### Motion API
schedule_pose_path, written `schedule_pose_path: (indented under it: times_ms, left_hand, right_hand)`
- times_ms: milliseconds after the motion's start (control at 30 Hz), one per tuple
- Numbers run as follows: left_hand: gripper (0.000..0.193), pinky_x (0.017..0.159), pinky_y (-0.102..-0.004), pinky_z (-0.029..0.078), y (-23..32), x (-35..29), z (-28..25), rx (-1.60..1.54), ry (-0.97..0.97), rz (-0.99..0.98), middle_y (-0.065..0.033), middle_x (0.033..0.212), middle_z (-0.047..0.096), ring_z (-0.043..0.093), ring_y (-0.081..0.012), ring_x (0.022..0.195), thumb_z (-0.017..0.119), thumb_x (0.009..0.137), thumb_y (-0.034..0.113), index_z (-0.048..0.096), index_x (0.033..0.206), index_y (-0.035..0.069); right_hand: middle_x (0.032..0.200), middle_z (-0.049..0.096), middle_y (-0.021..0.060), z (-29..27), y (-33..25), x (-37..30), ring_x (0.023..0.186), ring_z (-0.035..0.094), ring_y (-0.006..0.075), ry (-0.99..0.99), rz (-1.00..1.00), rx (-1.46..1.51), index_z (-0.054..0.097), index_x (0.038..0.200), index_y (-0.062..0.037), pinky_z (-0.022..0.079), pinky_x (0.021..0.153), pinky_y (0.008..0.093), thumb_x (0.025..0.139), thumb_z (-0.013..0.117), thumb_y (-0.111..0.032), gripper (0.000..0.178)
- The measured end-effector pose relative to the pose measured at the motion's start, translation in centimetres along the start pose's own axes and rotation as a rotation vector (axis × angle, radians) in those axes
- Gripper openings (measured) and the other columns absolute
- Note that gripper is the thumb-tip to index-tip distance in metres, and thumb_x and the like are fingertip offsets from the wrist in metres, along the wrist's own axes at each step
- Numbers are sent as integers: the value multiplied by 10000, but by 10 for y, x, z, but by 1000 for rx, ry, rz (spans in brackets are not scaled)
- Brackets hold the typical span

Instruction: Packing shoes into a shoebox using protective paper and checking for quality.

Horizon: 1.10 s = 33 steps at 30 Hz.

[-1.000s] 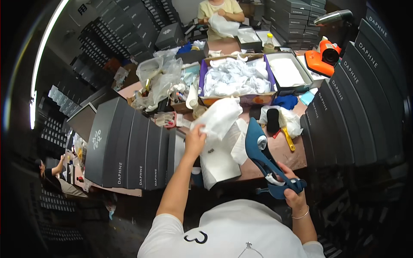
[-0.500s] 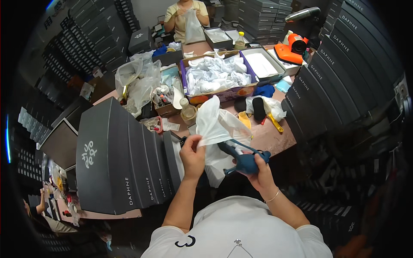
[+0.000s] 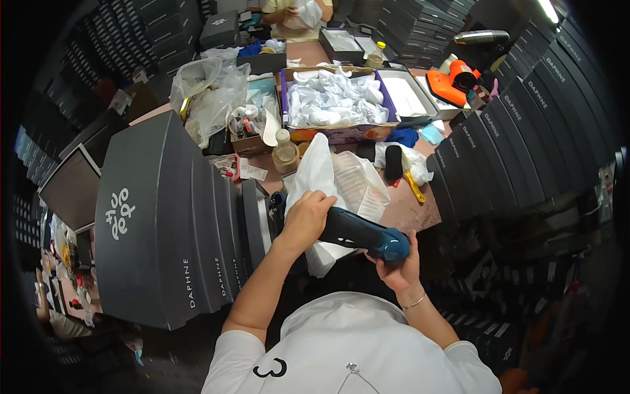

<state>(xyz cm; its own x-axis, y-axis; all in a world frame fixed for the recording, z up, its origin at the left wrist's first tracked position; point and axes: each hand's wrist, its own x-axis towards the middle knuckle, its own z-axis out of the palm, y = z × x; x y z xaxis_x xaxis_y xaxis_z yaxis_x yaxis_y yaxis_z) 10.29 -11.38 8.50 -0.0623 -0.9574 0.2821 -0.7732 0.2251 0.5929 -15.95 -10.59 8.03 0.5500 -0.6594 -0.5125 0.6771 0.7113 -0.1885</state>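
Note:
A glossy dark blue shoe [image 3: 357, 231] is held slantwise between my hands, its rounded end toward the right. My left hand [image 3: 307, 218] is closed at the left end of the shoe, against white tissue paper [image 3: 314, 167]; its fingers hide that end. Fingers and thumb of my right hand [image 3: 399, 268] grip the rounded end from below. The tissue paper stands up behind my left hand and also hangs below the shoe. Just beyond lies a crumpled translucent wrapping [image 3: 359, 184] on the pink table [image 3: 410, 213].
Dark shoe boxes stand in a row at left [image 3: 147, 223] and a tall stack at right [image 3: 525, 141]. Ahead sit a purple-edged carton [image 3: 341, 134] of white paper, a glass jar [image 3: 285, 154], a yellow-handled brush [image 3: 415, 187] and an orange device [image 3: 446, 88]. A co-worker [image 3: 295, 23] handles white material across the table.
My left hand has moved down from the raised paper to the shoe's left end. The shoe has turned, its straps no longer showing, and my right hand has shifted to its rounded end.

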Motion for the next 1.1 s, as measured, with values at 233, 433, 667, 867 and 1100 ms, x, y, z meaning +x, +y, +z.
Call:
schedule_pose_path:
  times_ms: [233,433,667,867,1100]
  left_hand:
    - [321,794,-395,474,-6,20,5,-230,195,-216,-176,974,590,598,-357,883,499,767,-6,635,1057,5]
    - [415,792,-427,490,0,24,13,125,-65,-201,-132,1016,568,606,-337,884,585,816,83,563,1230,94]
    - [234,686,-379,489,4,46,13,-87,145,-208,-152,838,610,618,-325,751,572,823,30,648,1044,34]
    - [232,684,-340,476,19,-7,25,-350,382,-350,-139,868,595,608,-285,779,578,787,-13,625,1013,-13]
    - [340,780,-397,483,24,-6,30,-209,323,-96,-174,1010,576,590,-351,904,620,745,-19,603,1084,11]
  right_hand:
    - [1172,572,170,-20,-23,37,974,611,415,17,83,204,545,1195,-110,616,653,363,889,452,-619,600]
    - [1191,567,180,-21,-40,53,979,612,418,-64,155,176,534,1217,-116,615,645,361,895,438,-620,605]
    - [1139,600,159,-5,-49,47,987,630,356,-25,95,-147,541,1195,-99,606,680,435,894,463,-606,595]
    - [1236,537,175,17,-23,26,1128,566,334,-30,-340,-367,400,1317,-29,517,926,447,896,595,-442,621]
    - [1164,566,156,17,-17,9,1043,613,260,-141,-58,-419,478,1109,-75,548,869,478,910,614,-302,331]
